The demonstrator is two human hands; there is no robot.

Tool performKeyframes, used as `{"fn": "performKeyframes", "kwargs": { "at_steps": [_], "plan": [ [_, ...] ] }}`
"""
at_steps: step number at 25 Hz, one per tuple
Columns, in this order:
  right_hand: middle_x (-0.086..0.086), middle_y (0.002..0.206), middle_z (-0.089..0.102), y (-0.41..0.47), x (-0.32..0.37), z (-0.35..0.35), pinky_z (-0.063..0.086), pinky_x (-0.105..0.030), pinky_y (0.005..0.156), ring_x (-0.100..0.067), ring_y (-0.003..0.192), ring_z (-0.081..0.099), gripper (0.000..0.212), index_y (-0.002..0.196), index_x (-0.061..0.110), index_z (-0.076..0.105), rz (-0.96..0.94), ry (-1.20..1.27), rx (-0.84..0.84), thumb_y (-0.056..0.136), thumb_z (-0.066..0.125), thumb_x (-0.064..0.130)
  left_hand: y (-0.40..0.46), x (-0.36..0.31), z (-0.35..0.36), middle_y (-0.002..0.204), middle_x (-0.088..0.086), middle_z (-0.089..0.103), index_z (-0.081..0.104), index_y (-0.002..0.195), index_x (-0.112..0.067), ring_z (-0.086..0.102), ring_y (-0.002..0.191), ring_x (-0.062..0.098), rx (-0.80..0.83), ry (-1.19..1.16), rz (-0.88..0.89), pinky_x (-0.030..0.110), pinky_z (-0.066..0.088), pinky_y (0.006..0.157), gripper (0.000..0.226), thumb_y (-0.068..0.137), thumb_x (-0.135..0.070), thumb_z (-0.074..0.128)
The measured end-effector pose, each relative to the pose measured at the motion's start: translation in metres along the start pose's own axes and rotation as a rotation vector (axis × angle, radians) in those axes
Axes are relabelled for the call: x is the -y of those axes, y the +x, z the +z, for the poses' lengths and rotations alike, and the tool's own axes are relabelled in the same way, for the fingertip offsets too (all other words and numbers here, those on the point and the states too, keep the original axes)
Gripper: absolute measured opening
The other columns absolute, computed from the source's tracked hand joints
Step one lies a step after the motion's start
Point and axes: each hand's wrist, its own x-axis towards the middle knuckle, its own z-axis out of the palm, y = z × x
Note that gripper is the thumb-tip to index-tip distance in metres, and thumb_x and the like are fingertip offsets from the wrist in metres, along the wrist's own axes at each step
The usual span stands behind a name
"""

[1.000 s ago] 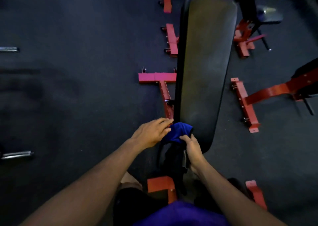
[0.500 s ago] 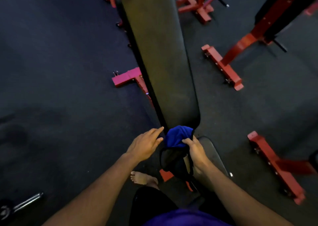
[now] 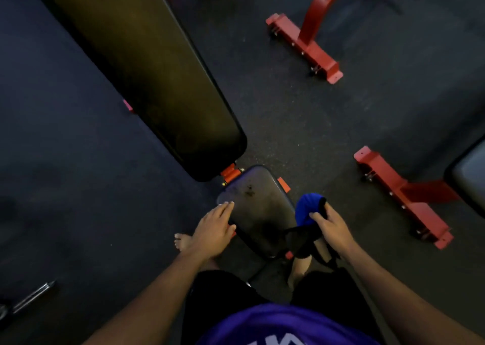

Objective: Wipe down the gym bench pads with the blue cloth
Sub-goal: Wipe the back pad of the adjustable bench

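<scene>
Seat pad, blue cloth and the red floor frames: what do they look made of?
Seat pad: black vinyl-like upholstery, slight sheen, dark smudges. Blue cloth, gripped by the right hand: soft fabric, matte and bunched, possibly microfibre. Red floor frames: painted metal, glossy, bolted at the ends.

Long back pad cut off at top edge; blue cloth partly behind right hand.
</scene>
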Motion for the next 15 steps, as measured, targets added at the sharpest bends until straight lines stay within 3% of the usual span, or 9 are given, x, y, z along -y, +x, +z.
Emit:
{"fn": "performKeyframes", "kwargs": {
  "at_steps": [3,6,9,11,15],
  "plan": [
    [-0.001,0.128,0.062,0.009,-0.06,-0.054,0.034,-0.025,0.096,-0.016,0.121,0.054,0.042,0.137,0.017,0.056,0.034,-0.095,0.006,0.095,0.058,0.011,0.013,-0.037,0.062,0.172,0.001,0.0,0.003,0.164,-0.02,-0.002,0.158,0.019,0.105,0.005,-0.093,0.044,0.007,0.128,0.069,0.108,-0.042,0.037],
    [0.002,0.131,0.058,0.041,-0.116,-0.067,0.035,-0.029,0.104,-0.014,0.123,0.052,0.043,0.14,0.018,0.052,-0.045,-0.237,0.064,0.097,0.057,0.013,0.056,-0.039,0.108,0.172,0.003,-0.005,-0.001,0.163,-0.017,-0.01,0.157,0.021,0.009,0.051,-0.179,0.049,-0.003,0.126,0.071,0.108,-0.047,0.032],
    [-0.004,0.122,0.051,0.08,-0.152,-0.039,0.034,-0.023,0.095,-0.012,0.11,0.05,0.04,0.137,0.008,0.047,-0.172,-0.393,0.143,0.099,0.054,0.016,0.121,-0.022,0.134,0.172,0.008,-0.002,0.003,0.163,-0.014,-0.006,0.158,0.024,-0.113,0.1,-0.193,0.055,-0.005,0.123,0.072,0.107,-0.047,0.034],
    [-0.006,0.12,0.046,0.118,-0.172,-0.007,0.036,-0.026,0.098,-0.004,0.105,0.045,0.04,0.137,0.005,0.045,-0.198,-0.384,0.161,0.099,0.053,0.014,0.172,-0.005,0.149,0.171,0.01,-0.003,0.004,0.163,-0.015,-0.005,0.158,0.025,-0.16,0.107,-0.193,0.056,-0.007,0.122,0.071,0.107,-0.049,0.032],
    [-0.004,0.135,0.043,0.18,-0.206,0.054,0.039,-0.034,0.106,-0.018,0.121,0.047,0.054,0.146,0.017,0.038,-0.298,-0.432,0.276,0.096,0.049,0.032,0.216,0.03,0.191,0.171,0.012,0.009,0.013,0.163,-0.017,0.007,0.158,0.028,-0.301,0.198,-0.155,0.061,0.007,0.124,0.073,0.102,-0.054,0.029]
  ]
}}
